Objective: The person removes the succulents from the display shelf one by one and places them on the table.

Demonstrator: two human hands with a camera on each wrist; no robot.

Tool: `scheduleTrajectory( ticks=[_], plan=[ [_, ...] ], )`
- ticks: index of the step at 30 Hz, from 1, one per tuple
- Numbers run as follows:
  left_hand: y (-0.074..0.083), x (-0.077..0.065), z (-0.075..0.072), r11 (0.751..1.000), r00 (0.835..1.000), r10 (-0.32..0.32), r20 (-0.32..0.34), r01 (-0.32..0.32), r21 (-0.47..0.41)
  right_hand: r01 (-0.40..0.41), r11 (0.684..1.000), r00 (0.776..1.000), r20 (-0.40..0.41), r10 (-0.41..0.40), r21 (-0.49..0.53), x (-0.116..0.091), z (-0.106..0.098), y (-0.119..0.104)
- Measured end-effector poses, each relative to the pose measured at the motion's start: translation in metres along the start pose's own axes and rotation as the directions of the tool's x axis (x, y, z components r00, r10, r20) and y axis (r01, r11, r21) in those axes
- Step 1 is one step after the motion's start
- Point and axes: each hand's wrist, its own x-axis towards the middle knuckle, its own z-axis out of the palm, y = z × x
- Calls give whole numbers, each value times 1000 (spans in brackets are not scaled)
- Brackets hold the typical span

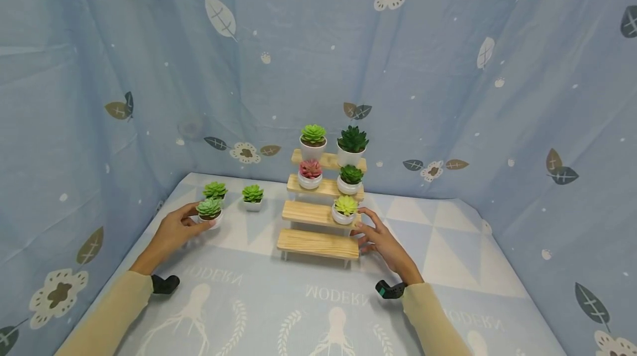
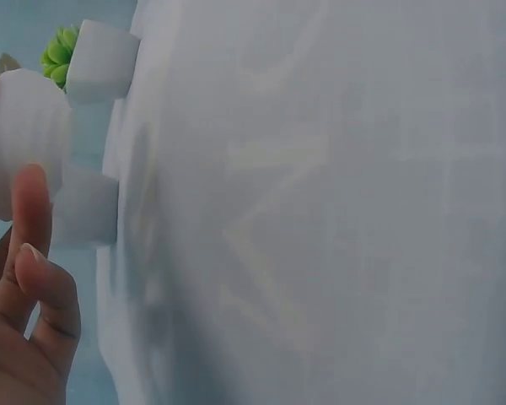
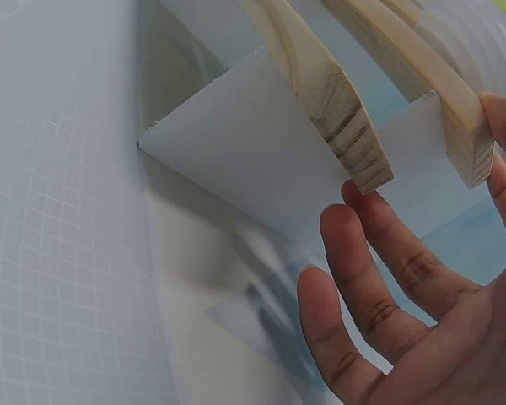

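My left hand (image 1: pixel 174 231) holds a blue-green potted succulent (image 1: pixel 209 209) by its white round pot, raised slightly over the table. In the left wrist view, fingers press that white pot (image 2: pixel 25 139) from below. My right hand (image 1: pixel 385 242) is at the right side of a four-tier wooden stand (image 1: pixel 317 242). Its thumb and finger grip the end of the second board up (image 3: pixel 468 139), and another fingertip touches the lowest board (image 3: pixel 354 139). Beside this hand, a yellow-green succulent (image 1: pixel 344 209) sits on the second board.
Two bright green succulents, one partly hidden (image 1: pixel 215 190) and one in a square pot (image 1: pixel 252 198), stand behind the left hand. Higher tiers carry a red succulent (image 1: pixel 311 173), dark green ones (image 1: pixel 350 179) (image 1: pixel 352 146) and a light green one (image 1: pixel 313 143). A blue curtain (image 1: pixel 298 57) hangs behind.
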Motion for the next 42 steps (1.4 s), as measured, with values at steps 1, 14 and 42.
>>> scheduleTrajectory(
  ticks=[1,14,42],
  plan=[
    [-1,0,-1,1000,1000,-5,1,5,1,0,1000,1000,1,0,0,0,0,0],
    [-10,0,-6,998,998,-62,0,62,27,-2,1000,1000,-4,2,2,0,0,0],
    [-14,2,-4,996,996,-88,15,87,21,-7,1000,1000,-4,7,5,1,1,-1]
  ],
)
